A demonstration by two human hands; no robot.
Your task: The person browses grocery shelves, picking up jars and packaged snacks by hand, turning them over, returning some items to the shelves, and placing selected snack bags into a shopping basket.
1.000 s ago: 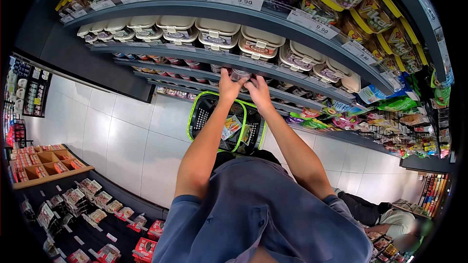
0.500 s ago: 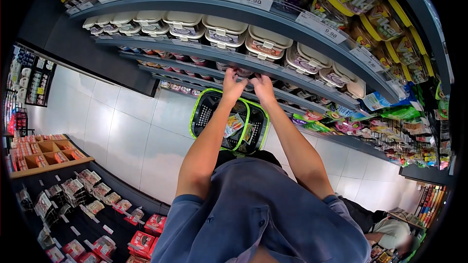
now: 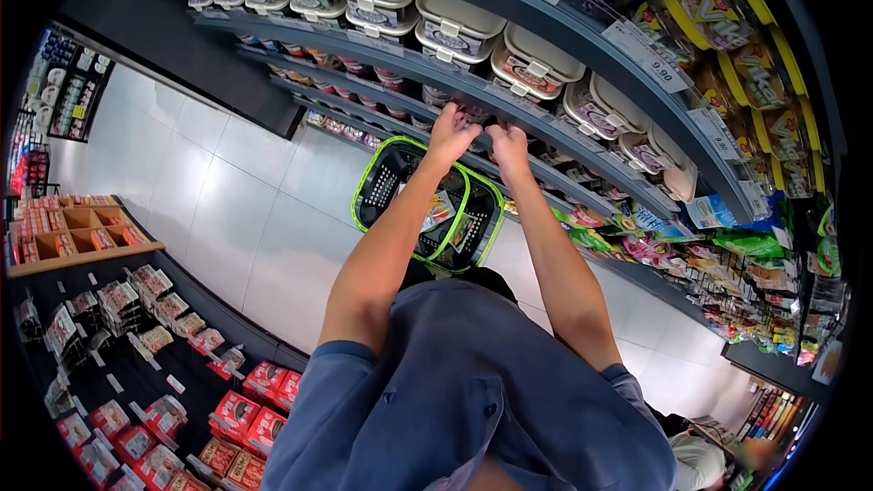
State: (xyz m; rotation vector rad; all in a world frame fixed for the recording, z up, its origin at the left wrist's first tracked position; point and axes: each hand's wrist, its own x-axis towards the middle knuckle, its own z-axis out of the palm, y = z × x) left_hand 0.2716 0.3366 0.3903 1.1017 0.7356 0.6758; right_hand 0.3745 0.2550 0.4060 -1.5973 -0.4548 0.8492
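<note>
My left hand (image 3: 451, 140) reaches to a shelf below the white-lidded tubs, its fingers curled in the shadow. Close on its right, my right hand (image 3: 508, 147) has its fingers curled too, thumb toward the left hand. Dark, small packaged goods (image 3: 472, 114) show between the two hands; their kind is hard to make out. What the fingers grip is partly hidden by the hands. Beneath my forearms, a black shopping basket with a lime-green rim (image 3: 359, 184) stands on the floor. Inside it lie a colourful packet (image 3: 438, 211) and another pack (image 3: 466, 229).
White-lidded tubs (image 3: 459, 23) line the shelf above my hands. Yellow-lidded jars (image 3: 718, 5) sit higher at right, above bagged snacks (image 3: 650, 248). Behind me at left is a display with red boxes (image 3: 238, 418). Another person (image 3: 698, 459) is at lower right.
My head view has turned slightly, so shelves and basket shift in the picture. Both hands stay at the same shelf, with the fingers of the right hand now looking more curled.
</note>
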